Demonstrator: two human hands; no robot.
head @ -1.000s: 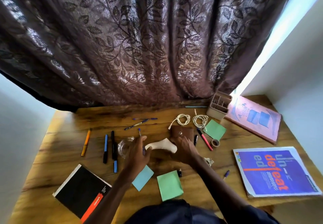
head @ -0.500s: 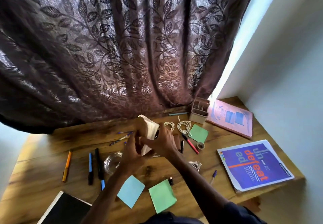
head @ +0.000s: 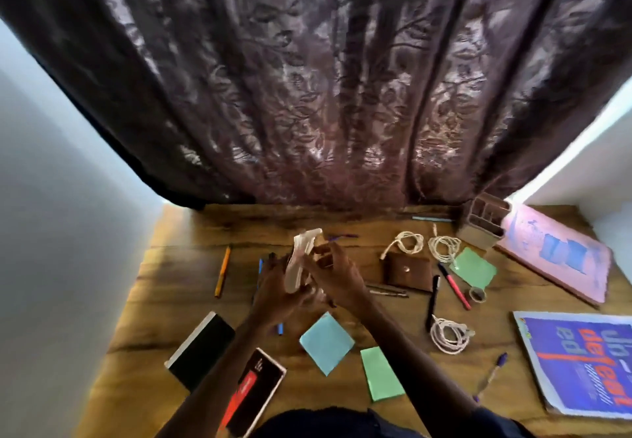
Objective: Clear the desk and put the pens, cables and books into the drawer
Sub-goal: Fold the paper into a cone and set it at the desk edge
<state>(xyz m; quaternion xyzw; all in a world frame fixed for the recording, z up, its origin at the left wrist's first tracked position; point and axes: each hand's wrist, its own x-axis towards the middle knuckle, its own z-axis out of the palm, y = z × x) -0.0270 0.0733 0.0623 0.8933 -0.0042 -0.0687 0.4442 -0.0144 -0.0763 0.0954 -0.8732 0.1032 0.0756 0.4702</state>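
While both hands hold one pale beige item (head: 302, 259) above the counter (head: 178, 266), pens, cables and books all lie on it. Left hand (head: 277, 288) wraps the item's near end, fingers curled; right hand (head: 337, 275) pinches its far part. Blurred, can't ID the item. Orange pen (head: 222, 271) left; black pen (head: 432, 302), red pen (head: 455, 288) right. Far cable (head: 444, 247), near cable (head: 448, 335) right. Black book (head: 201, 345) near left, pink book (head: 554, 253) far right, blue book (head: 581, 362) near right.

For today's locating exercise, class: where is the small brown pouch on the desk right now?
In the head view, the brown pouch lies right of centre on the desk, just below a coiled white cable and left of the red pen.
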